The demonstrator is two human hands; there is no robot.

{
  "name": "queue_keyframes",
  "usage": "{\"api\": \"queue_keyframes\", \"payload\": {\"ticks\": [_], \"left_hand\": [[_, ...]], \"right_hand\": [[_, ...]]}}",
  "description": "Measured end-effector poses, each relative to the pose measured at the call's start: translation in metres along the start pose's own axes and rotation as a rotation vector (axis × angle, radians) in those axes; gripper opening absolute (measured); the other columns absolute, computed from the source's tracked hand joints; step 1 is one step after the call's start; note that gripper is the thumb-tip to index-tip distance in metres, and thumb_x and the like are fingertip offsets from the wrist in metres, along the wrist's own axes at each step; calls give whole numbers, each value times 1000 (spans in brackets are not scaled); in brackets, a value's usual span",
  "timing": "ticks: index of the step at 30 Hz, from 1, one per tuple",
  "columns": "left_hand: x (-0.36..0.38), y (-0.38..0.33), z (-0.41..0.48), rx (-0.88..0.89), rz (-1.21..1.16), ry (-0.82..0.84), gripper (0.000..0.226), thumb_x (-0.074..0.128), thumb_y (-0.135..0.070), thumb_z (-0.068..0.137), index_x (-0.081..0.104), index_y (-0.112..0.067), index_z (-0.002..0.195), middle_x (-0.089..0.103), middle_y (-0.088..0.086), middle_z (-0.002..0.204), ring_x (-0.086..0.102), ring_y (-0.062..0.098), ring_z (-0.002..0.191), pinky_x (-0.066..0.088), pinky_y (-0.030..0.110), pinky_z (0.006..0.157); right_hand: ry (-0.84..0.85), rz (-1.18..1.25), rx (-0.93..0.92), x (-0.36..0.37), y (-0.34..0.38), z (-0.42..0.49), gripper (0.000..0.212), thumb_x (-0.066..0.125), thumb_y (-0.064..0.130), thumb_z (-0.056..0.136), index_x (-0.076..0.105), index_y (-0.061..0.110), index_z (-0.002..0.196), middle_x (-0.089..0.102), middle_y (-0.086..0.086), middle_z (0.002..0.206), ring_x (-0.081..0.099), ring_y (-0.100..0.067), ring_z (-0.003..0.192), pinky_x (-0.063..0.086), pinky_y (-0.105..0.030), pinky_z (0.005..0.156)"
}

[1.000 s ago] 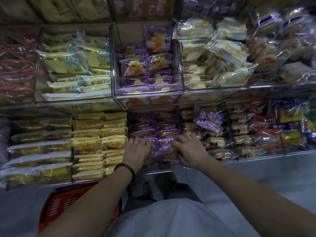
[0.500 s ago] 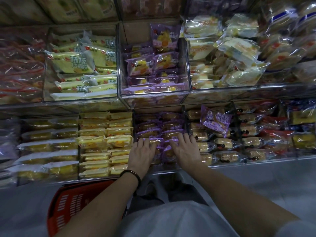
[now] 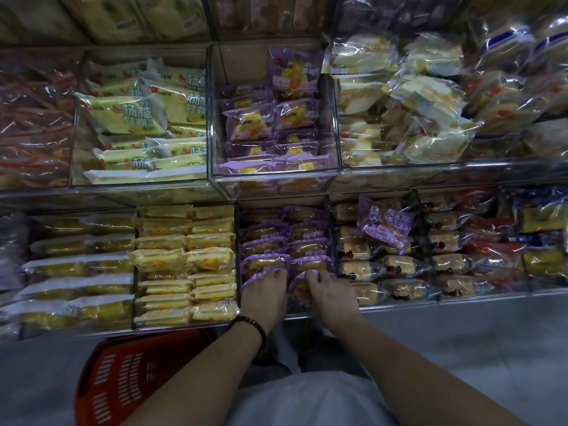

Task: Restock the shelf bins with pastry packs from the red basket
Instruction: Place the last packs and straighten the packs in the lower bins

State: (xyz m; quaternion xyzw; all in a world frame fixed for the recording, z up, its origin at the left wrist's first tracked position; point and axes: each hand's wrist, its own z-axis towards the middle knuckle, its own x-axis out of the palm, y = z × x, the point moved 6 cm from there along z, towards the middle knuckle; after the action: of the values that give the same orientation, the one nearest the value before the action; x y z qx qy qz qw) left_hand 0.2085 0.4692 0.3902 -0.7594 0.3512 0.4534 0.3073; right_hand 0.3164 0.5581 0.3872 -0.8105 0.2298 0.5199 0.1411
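The lower shelf's middle bin (image 3: pixel 236 272) holds two rows of purple pastry packs (image 3: pixel 285 244). My left hand (image 3: pixel 264 295), with a dark bead bracelet on the wrist, lies palm down on the front pack of the left row. My right hand (image 3: pixel 333 295) lies on the front pack of the right row, fingers curled over its top edge. Both hands press on the packs; neither lifts one. The red basket (image 3: pixel 123 376) stands on the floor at lower left, behind my left forearm; what it holds is hidden.
Yellow packs (image 3: pixel 184 265) fill the bin to the left, clear-wrapped rolls (image 3: pixel 384 265) the bin to the right, with one loose purple pack (image 3: pixel 384 222) on them. The upper shelf holds more bins of yellow, purple and white packs. Grey floor (image 3: pixel 461 348) lies on the right.
Both hands slid down to the front packs of the purple bin and drew closer together. The view shifted, so the shelf and basket sit further right in frame.
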Motion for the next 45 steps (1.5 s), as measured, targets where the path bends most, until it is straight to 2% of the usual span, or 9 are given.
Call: {"api": "queue_keyframes", "payload": {"ticks": [5,11,16,22,27,31,36,42,45], "left_hand": [[0,7,2,32,84,-28,56,66,-34,97,40,-21,145,58,8,133,69,29,108,56,40,83],[-5,23,7,31,274,-41,59,69,-22,94,36,-21,142,48,14,139,49,34,125,43,45,105],[-8,22,11,174,297,-68,63,60,-16,99,31,-23,154,49,10,148,47,34,133,38,44,111],[-7,25,11,207,313,-75,76,69,-19,94,27,-26,157,47,8,147,44,34,131,37,45,109],[1,24,16,170,252,-79,77,71,-15,91,28,-29,153,46,4,149,47,31,132,41,44,108],[2,38,12,222,221,-92,62,70,-22,93,44,-33,147,56,-2,141,55,28,125,46,42,100],[3,46,8,365,207,-98,47,70,-25,89,59,-38,133,66,-7,126,60,26,108,52,39,86],[-4,39,6,334,243,-80,48,62,-29,99,48,-38,144,57,-6,139,53,26,124,45,40,98],[-9,38,4,335,236,-81,48,63,-27,97,50,-38,142,59,-6,138,54,27,124,45,40,98]], "right_hand": [[-30,17,18,2,-2,9,88,80,48,81,31,23,149,41,-15,144,64,-34,111,54,-45,92],[-36,-45,-20,6,-3,13,90,77,44,85,27,21,156,49,-13,143,52,-37,126,42,-50,105],[-96,-60,-17,-6,-5,18,70,83,38,74,51,23,135,58,-12,125,54,-36,111,45,-50,92],[-169,-7,5,-6,-3,24,67,91,30,56,62,18,115,62,-12,103,61,-35,89,47,-46,74],[-109,2,12,14,1,36,77,89,32,63,48,20,126,58,-11,118,63,-34,99,49,-48,85],[-83,-23,-74,18,6,41,74,82,38,76,42,23,135,55,-11,127,61,-35,110,44,-50,99],[-65,-101,-131,13,-9,41,88,95,41,55,44,22,125,64,-10,112,66,-33,95,45,-47,87],[-82,-218,-269,-8,-18,31,72,78,58,77,53,17,130,62,-14,121,60,-35,107,45,-48,92],[-95,-239,-278,-6,-21,31,66,79,53,79,52,19,128,63,-11,116,59,-32,102,44,-46,89]]}}
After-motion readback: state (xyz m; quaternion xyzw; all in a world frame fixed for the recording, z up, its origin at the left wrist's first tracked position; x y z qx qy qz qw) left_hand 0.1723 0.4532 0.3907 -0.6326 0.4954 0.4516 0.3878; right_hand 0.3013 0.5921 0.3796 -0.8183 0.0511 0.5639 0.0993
